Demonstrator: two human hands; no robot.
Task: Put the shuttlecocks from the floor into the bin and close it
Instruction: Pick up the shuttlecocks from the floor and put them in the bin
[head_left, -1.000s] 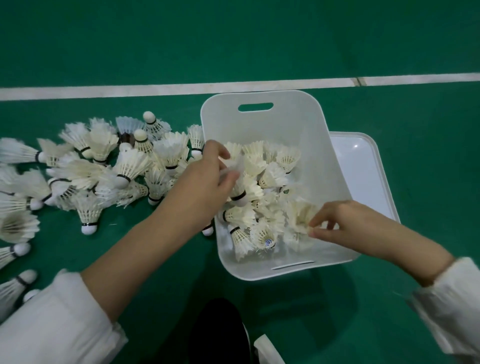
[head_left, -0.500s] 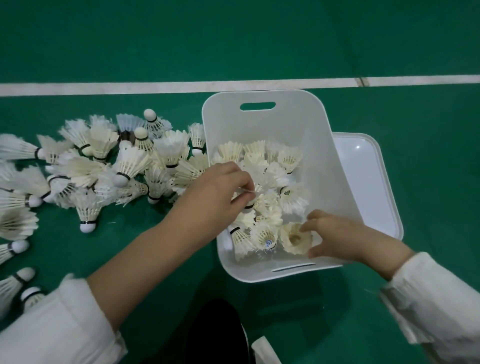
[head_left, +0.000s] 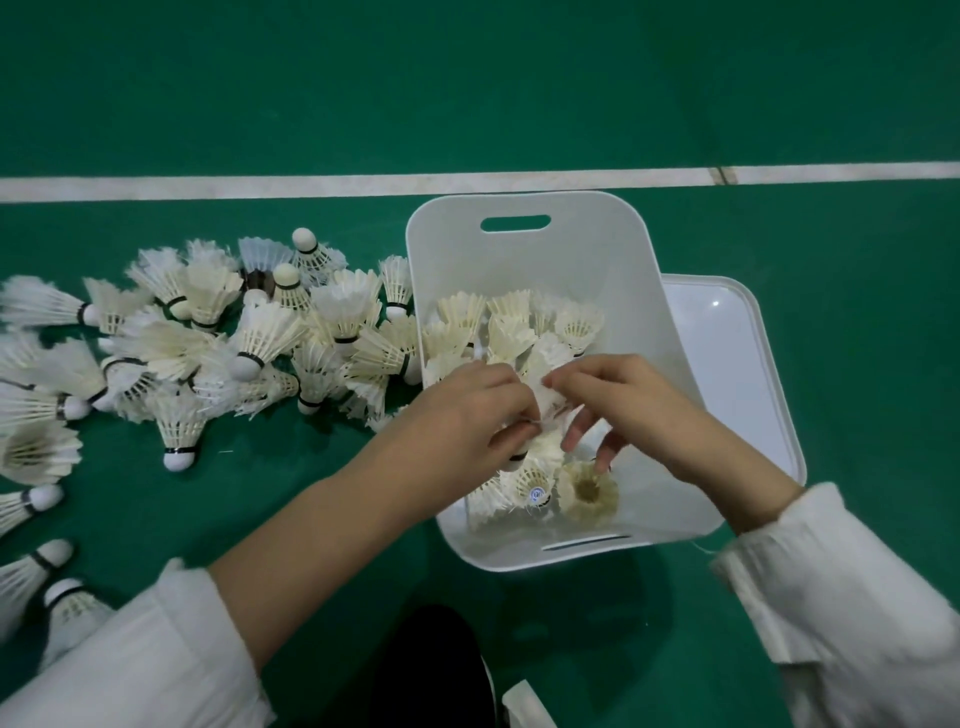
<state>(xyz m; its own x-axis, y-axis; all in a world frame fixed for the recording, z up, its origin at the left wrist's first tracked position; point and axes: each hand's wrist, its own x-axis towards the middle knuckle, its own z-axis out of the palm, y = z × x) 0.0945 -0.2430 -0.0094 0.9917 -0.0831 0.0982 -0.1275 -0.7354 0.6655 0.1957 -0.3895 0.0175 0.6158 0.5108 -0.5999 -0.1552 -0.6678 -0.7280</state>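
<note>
A white plastic bin (head_left: 571, 260) stands open on the green floor, holding several white feather shuttlecocks (head_left: 514, 332). Both my hands are over the bin's middle. My left hand (head_left: 467, 415) grips a shuttlecock (head_left: 540, 400) by its lower part, near the black band. My right hand (head_left: 618, 400) pinches that same shuttlecock's feathers with thumb and forefinger, its other fingers spread downward. A yellowed shuttlecock (head_left: 587, 491) lies near the bin's front wall. A large pile of shuttlecocks (head_left: 234, 343) covers the floor left of the bin.
The bin's white lid (head_left: 737, 364) lies flat on the floor, partly under the bin's right side. A white court line (head_left: 311, 186) runs across behind the bin. More shuttlecocks (head_left: 36, 561) lie scattered at the far left. My dark knee (head_left: 426, 670) is at the bottom.
My right hand left the yellowed shuttlecock at the bin's front and rose leftward to meet my left hand. Both now pinch one shuttlecock over the bin's middle.
</note>
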